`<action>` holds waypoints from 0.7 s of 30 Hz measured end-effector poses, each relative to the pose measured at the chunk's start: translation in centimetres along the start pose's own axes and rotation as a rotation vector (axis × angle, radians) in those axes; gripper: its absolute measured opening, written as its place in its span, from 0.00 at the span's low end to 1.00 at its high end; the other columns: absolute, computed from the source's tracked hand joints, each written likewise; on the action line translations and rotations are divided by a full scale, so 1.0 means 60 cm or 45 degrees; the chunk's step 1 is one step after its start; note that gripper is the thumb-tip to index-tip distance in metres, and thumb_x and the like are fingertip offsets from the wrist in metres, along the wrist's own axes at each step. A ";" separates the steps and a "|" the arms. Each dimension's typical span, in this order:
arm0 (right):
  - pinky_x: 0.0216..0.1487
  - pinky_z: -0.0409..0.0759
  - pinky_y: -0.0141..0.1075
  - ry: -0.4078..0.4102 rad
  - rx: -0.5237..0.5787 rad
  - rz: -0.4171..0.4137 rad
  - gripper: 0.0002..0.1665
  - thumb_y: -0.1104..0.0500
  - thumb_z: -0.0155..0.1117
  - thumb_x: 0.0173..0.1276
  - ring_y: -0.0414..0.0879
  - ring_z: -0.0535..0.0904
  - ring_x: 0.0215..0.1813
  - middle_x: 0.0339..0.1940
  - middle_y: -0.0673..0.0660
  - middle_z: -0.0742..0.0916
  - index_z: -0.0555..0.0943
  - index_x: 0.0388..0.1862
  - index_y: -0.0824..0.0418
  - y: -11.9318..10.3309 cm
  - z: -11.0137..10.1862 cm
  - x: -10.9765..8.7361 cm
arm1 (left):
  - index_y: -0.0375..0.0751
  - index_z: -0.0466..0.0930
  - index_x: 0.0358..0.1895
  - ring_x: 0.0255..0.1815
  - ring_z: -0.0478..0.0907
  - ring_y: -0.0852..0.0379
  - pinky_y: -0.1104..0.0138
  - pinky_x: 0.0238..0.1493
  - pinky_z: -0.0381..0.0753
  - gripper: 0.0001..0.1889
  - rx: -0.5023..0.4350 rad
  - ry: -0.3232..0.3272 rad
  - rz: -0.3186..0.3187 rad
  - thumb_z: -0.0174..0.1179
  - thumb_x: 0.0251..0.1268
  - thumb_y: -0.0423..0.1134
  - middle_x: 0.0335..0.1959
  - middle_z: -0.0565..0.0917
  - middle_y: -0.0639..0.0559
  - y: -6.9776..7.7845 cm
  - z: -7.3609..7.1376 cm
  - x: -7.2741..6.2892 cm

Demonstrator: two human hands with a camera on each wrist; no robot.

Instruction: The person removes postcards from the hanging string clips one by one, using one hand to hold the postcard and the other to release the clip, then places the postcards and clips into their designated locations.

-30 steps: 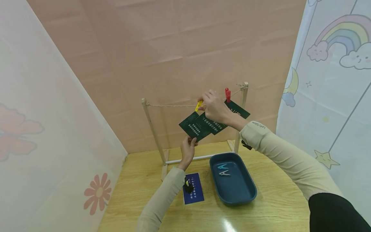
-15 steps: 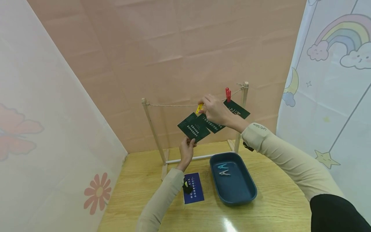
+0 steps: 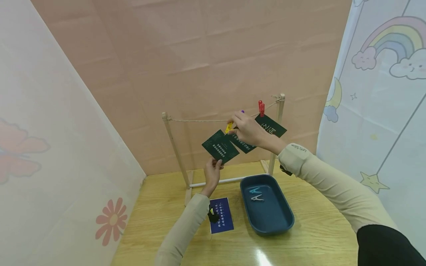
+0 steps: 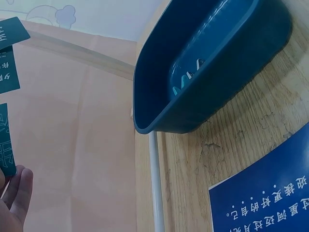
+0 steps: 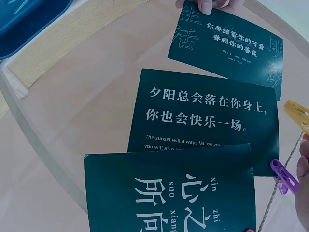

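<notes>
My left hand (image 3: 212, 173) pinches a dark green card (image 3: 220, 146) by its lower edge, holding it up below the string (image 3: 199, 120). The fingers of my right hand (image 3: 247, 129) pinch a yellow clothespin (image 3: 229, 128), just above that card's upper right corner. In the right wrist view the yellow clothespin (image 5: 297, 116) is apart from the card (image 5: 227, 43). A second green card (image 5: 203, 116) hangs from a purple clothespin (image 5: 286, 176), partly behind my right hand in the head view. Farther right, a red clothespin (image 3: 261, 108) holds a third green card (image 3: 271, 125).
The string runs between two wooden posts (image 3: 176, 147), joined low down by a white bar (image 3: 233, 180). A blue tray (image 3: 270, 221) on the wooden table (image 3: 316, 229) holds a light blue clothespin (image 3: 255, 191) and a grey one. Left of it lies a blue card (image 3: 223, 218).
My left hand has drawn the green card slightly left and down. My right hand has lowered a little with the yellow clothespin, and the purple clothespin's top now shows above it.
</notes>
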State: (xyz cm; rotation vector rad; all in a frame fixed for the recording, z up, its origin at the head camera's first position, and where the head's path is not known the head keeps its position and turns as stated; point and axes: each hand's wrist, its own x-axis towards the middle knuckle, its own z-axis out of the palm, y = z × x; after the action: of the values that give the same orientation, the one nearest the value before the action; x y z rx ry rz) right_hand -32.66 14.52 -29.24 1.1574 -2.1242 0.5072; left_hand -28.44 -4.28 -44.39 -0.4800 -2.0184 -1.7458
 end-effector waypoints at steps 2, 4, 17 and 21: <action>0.41 0.80 0.40 -0.020 0.022 0.005 0.19 0.66 0.74 0.61 0.54 0.77 0.43 0.45 0.64 0.81 0.78 0.46 0.72 0.000 0.000 -0.002 | 0.16 0.73 0.48 0.38 0.82 0.28 0.42 0.43 0.83 0.08 0.005 -0.003 0.007 0.52 0.71 0.20 0.40 0.79 0.22 0.000 -0.001 0.000; 0.40 0.80 0.39 -0.037 0.035 0.007 0.19 0.65 0.74 0.61 0.53 0.78 0.42 0.44 0.64 0.81 0.78 0.47 0.71 0.000 0.000 -0.004 | 0.16 0.73 0.47 0.38 0.82 0.28 0.42 0.43 0.83 0.08 0.010 -0.007 0.010 0.52 0.71 0.20 0.40 0.79 0.22 0.000 -0.001 -0.001; 0.49 0.82 0.43 -0.092 0.055 -0.058 0.21 0.66 0.79 0.54 0.53 0.79 0.47 0.44 0.60 0.81 0.81 0.46 0.69 0.000 0.006 -0.011 | 0.16 0.72 0.48 0.38 0.81 0.28 0.40 0.44 0.82 0.08 -0.006 -0.020 -0.006 0.52 0.71 0.20 0.39 0.78 0.21 -0.003 -0.002 -0.001; 0.49 0.82 0.43 -0.086 0.054 -0.090 0.21 0.67 0.79 0.54 0.52 0.79 0.46 0.45 0.59 0.80 0.82 0.46 0.68 0.002 0.010 -0.013 | 0.15 0.73 0.48 0.38 0.82 0.29 0.44 0.43 0.84 0.08 0.007 -0.021 0.013 0.52 0.71 0.20 0.39 0.79 0.21 -0.004 -0.003 -0.001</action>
State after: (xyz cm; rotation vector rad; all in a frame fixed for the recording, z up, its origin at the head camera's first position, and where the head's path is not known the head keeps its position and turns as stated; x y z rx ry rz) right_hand -32.70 14.67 -30.22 1.2857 -2.1305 0.4890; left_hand -28.47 -4.52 -44.59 -0.5038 -2.0282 -1.7353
